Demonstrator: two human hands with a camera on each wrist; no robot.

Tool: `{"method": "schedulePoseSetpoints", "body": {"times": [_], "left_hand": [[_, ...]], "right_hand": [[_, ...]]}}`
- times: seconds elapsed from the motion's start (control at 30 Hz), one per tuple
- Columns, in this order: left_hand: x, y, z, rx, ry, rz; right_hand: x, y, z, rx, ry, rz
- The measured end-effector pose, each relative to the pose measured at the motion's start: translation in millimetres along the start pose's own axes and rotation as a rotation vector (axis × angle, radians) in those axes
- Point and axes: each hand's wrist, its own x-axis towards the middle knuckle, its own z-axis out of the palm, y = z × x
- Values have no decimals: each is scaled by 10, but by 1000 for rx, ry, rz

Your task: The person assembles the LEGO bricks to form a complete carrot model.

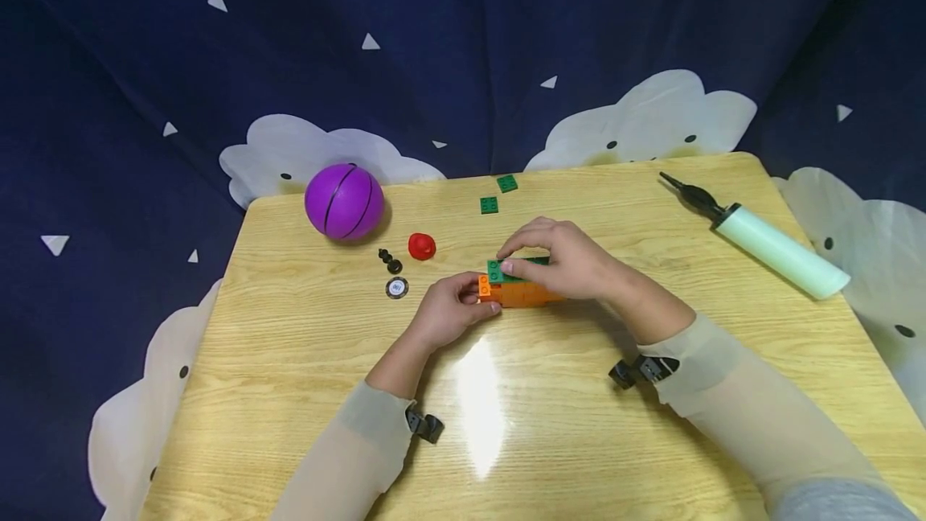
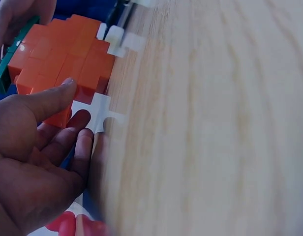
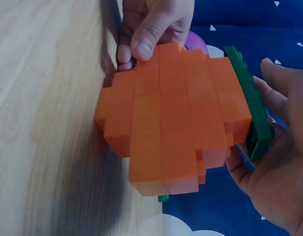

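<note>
An orange block build [image 1: 524, 294] made of toy bricks stands on the table near its middle, its outline stepped at the edges in the right wrist view. My left hand [image 1: 447, 313] grips its left end, the thumb [image 2: 63, 96] on the near face and the fingers behind. Along the top of the build lies a green toy brick plate [image 3: 247, 98] with studs. From above, my right hand [image 1: 582, 264] holds this plate between thumb and fingers; its middle is partly hidden under the hand in the head view.
Behind the build lie two small green bricks [image 1: 489, 205]. To the left are a purple ball [image 1: 344, 202], a small red object [image 1: 422, 246], a black chess piece [image 1: 393, 264] and a poker chip [image 1: 396, 288]. A hand pump [image 1: 781, 248] lies at the right.
</note>
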Motion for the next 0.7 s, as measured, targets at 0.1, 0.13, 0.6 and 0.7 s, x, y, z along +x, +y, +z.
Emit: {"method": "schedulePoseSetpoints", "body": {"times": [0.1,0.13,0.6,0.7], "left_hand": [[0,-4,4,-4,3,-4],[0,-7,6,-5,4,-6],[7,-18,10,-25,8,-8],[10,-17,9,-25,5,-7]], "right_hand": [[26,5,-34,15,8,35],[36,9,-47,17,9,52],[176,169,-153,16,34,191],[210,218,-157,25,44,216]]}}
